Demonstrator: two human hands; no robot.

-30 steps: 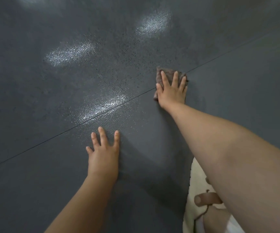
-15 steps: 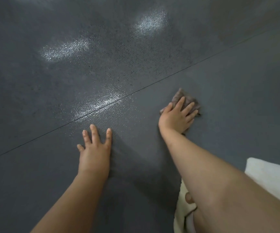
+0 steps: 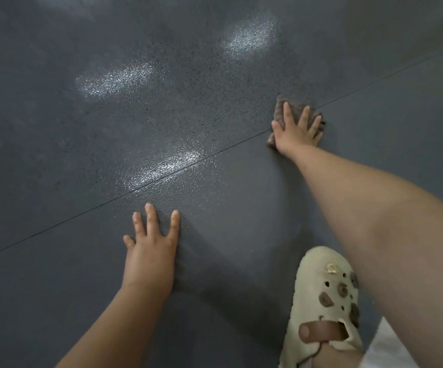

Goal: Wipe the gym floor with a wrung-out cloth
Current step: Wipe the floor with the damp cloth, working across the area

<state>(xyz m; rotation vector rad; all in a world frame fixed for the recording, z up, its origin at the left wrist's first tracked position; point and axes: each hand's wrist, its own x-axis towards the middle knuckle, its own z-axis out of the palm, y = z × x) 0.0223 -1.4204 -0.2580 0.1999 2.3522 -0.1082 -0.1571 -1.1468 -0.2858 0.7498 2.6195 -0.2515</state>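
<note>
right hand (image 3: 296,131) flat on cloth (image 3: 281,110); left hand (image 3: 151,248) flat on floor (image 3: 55,155)

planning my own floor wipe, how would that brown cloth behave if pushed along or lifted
The brown cloth looks crumpled and bunched under the flat right hand, so it is probably floppy and would sag if lifted. It seems thin, so likely light. On the pebbled, glossy grey floor it probably slides under pressure, though loose edges may fold.
</note>
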